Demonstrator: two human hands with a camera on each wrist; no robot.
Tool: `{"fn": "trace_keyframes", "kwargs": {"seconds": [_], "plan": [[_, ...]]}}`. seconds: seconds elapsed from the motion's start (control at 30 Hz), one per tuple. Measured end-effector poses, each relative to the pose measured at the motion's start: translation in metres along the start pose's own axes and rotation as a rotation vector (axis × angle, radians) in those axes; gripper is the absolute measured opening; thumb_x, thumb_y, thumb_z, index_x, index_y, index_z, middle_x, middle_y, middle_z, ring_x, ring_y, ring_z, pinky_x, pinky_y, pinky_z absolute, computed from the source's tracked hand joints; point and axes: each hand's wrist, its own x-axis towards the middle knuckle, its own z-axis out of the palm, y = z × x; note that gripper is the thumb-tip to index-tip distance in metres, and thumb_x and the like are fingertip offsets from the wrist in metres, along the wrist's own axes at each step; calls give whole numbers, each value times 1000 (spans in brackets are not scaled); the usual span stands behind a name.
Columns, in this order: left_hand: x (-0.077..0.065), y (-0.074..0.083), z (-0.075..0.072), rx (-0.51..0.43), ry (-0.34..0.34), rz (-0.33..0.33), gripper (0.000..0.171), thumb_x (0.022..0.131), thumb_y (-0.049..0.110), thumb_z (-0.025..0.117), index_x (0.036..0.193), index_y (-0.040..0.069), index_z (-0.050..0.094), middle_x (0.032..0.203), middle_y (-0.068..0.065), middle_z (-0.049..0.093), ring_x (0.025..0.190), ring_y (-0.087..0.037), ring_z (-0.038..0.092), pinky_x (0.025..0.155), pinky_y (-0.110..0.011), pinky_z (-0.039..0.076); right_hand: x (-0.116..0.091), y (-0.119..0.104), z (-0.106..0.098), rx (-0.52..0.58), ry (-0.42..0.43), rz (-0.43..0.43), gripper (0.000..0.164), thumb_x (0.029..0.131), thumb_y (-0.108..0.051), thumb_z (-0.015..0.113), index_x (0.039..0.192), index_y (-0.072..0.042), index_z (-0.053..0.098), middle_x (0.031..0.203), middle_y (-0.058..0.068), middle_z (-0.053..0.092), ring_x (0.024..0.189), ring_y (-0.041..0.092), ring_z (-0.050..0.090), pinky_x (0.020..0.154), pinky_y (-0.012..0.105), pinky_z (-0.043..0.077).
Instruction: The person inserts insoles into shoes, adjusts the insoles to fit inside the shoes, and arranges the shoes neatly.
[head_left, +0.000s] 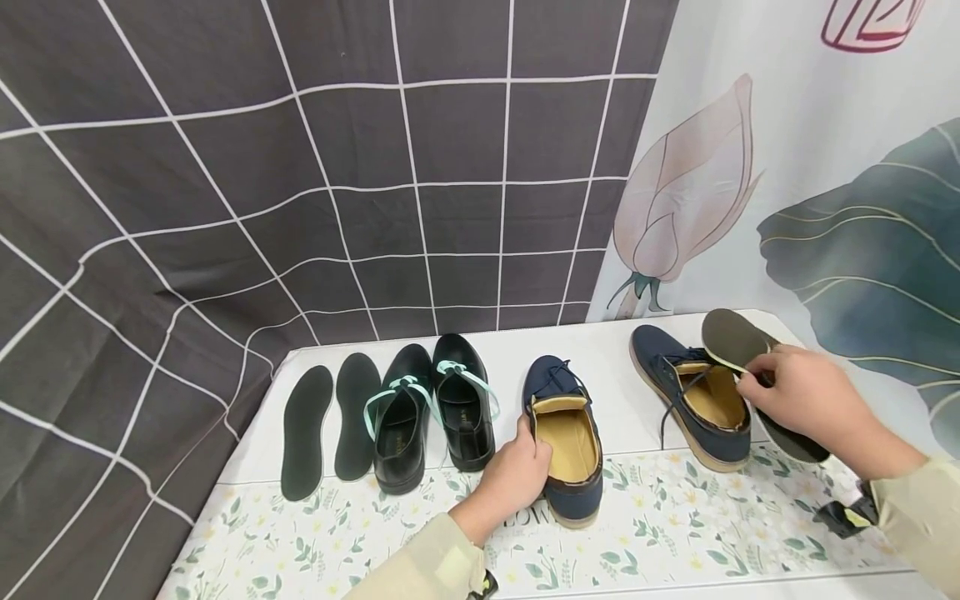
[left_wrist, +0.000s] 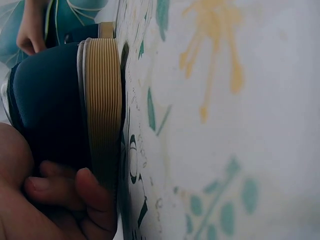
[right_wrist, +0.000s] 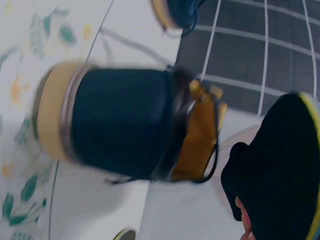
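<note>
A navy shoe with a tan lining stands in the middle of the table. My left hand grips its left side near the opening; in the left wrist view the fingers curl by the ribbed tan sole. My right hand pinches a dark insole by its middle, held up tilted beside the second navy shoe. In the right wrist view that insole is apart from the second shoe, whose dark lace hangs loose. Its tan inside is partly visible.
Two black shoes with mint laces stand left of centre. Beside them lie two dark insoles. The white table has a floral-patterned front part. A dark gridded curtain and a white printed one hang behind it.
</note>
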Motion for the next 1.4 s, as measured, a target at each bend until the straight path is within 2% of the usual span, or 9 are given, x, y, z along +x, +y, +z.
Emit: {"fn": "trace_keyframes", "kwargs": {"seconds": [0.17, 0.4, 0.63, 0.83, 1.0, 1.2, 1.3, 1.4], "plan": [[2, 0, 0, 17, 1, 5, 58, 103, 27, 35, 151, -4, 29, 104, -25, 77, 84, -30, 71, 76, -50, 57, -5, -25, -7, 39, 9, -36, 7, 77, -13, 71, 70, -14, 73, 65, 0, 56, 56, 12, 43, 49, 31, 37], [3, -3, 2, 32, 12, 19, 56, 103, 27, 34, 150, -3, 31, 103, -25, 77, 85, -31, 72, 75, -51, 57, -13, -64, -18, 92, -10, -86, 9, 74, -15, 76, 71, -22, 71, 66, -7, 52, 59, 8, 41, 53, 29, 34], [3, -3, 1, 34, 15, 20, 55, 103, 28, 33, 149, -3, 32, 102, -25, 77, 85, -32, 72, 75, -51, 57, -23, -102, -26, 148, 22, -191, 20, 69, -11, 77, 72, -29, 69, 66, -14, 47, 62, 1, 40, 54, 25, 35], [3, -2, 1, 32, 9, 15, 56, 103, 28, 34, 149, -4, 32, 105, -26, 76, 90, -34, 72, 79, -52, 58, -33, -126, -29, 232, 1, -267, 30, 67, -6, 76, 71, -33, 64, 66, -18, 45, 63, -3, 39, 55, 22, 35], [3, -3, 0, 33, 15, 20, 55, 103, 29, 35, 148, -2, 34, 106, -26, 76, 92, -35, 73, 80, -53, 58, -39, -141, -28, 315, -42, -325, 38, 67, -5, 77, 70, -40, 61, 67, -22, 44, 62, -6, 39, 54, 17, 36], [2, -5, -1, 33, 26, 73, 49, 104, 27, 36, 143, -3, 36, 98, -26, 77, 86, -34, 73, 74, -52, 58, -42, -154, -20, 405, -99, -397, 41, 68, -6, 80, 68, -42, 60, 65, -23, 42, 59, -8, 37, 53, 13, 35], [0, -6, -1, 40, 36, 108, 46, 104, 25, 36, 140, -3, 38, 94, -26, 76, 82, -33, 72, 70, -50, 58, -42, -159, -16, 449, -131, -399, 40, 69, -5, 79, 67, -40, 60, 63, -21, 41, 59, -7, 37, 53, 12, 35], [-2, -7, -2, 58, 54, 143, 45, 104, 22, 38, 140, -5, 38, 91, -26, 76, 78, -33, 72, 65, -49, 58, -40, -164, -11, 512, -204, -366, 36, 73, -4, 77, 68, -37, 64, 63, -19, 43, 57, -7, 39, 53, 14, 37]]}}
